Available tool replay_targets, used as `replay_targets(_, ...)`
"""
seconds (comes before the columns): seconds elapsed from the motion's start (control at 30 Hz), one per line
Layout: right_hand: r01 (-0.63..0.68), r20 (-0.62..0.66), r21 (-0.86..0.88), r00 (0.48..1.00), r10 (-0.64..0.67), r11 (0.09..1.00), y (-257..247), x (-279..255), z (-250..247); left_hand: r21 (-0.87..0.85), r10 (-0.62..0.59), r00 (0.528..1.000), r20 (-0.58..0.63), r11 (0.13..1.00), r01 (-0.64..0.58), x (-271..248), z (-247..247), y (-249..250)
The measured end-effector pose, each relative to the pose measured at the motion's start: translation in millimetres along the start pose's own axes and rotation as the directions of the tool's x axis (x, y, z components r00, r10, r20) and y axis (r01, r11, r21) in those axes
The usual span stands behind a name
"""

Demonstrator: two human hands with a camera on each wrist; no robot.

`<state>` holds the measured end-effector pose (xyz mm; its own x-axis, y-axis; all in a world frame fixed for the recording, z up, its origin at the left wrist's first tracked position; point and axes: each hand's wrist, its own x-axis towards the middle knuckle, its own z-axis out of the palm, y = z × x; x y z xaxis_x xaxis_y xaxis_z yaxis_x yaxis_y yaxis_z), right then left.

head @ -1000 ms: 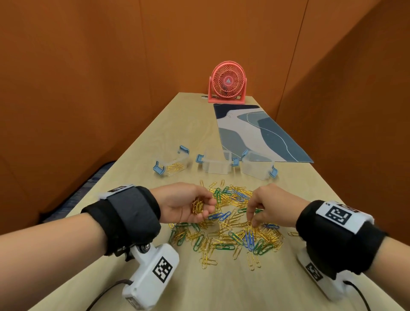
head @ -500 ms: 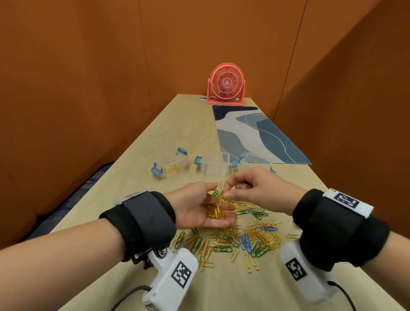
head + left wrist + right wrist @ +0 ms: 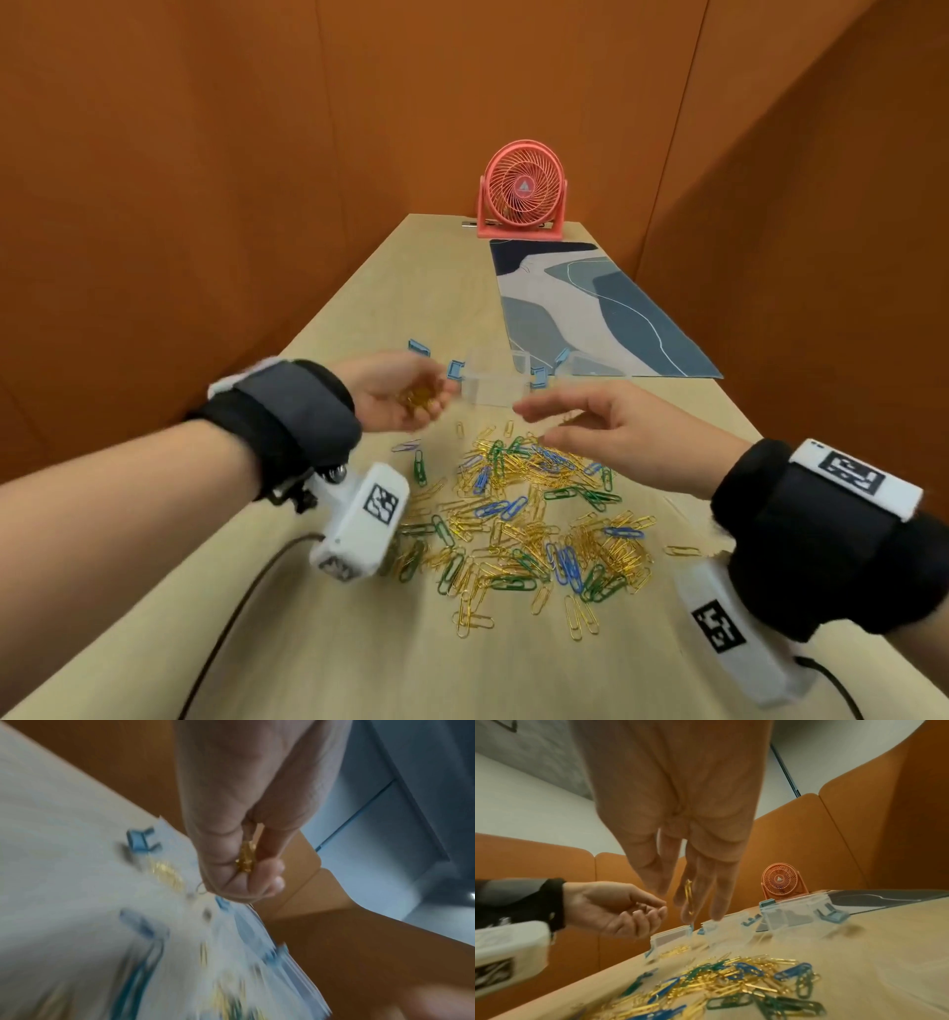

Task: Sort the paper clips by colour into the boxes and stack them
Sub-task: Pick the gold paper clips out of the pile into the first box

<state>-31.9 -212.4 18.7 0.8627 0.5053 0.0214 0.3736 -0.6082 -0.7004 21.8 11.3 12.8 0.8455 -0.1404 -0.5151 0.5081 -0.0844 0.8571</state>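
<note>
A mixed pile of gold, blue and green paper clips (image 3: 529,519) lies on the table between my wrists. Three clear boxes with blue latches stand behind it. The left box (image 3: 672,945) holds gold clips; the middle box (image 3: 493,383) and right box (image 3: 590,365) look empty. My left hand (image 3: 426,398) is cupped around a bunch of gold clips (image 3: 246,854), hovering by the left box and hiding most of it in the head view. My right hand (image 3: 544,421) hovers over the pile's far edge, fingers straight. One gold clip (image 3: 689,896) hangs against them; whether they grip it is unclear.
A pink desk fan (image 3: 521,192) stands at the table's far end, with a blue patterned mat (image 3: 590,313) in front of it. Orange partition walls close in both sides. The table's left edge runs close to my left forearm.
The hands were together over the pile, the right pinching clips above the left palm. They have parted: the left moved forward towards the left box with its clips, and the right opened.
</note>
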Motion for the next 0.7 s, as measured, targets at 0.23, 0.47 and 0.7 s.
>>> replay_targets(0.23,-0.119,0.13,-0.11,0.983,0.133,0.987,7.1,-2.9,5.3,-0.207,0.177,0.932,-0.315,0.946,-0.249,29.0,-32.6,38.5)
replay_targets(0.47,-0.127,0.26,-0.218,0.948,0.183,0.968,2.7,-3.6,4.7,0.199,0.31,0.921,-0.234,0.943,-0.267,32.2,-38.1,25.7)
replay_targets(0.7,-0.37,0.196,-0.531,0.822,0.535,0.763,9.6,-11.7,-3.2,0.844,0.267,0.961,-0.075,0.53,-0.082,-7.8,-32.2,-6.3)
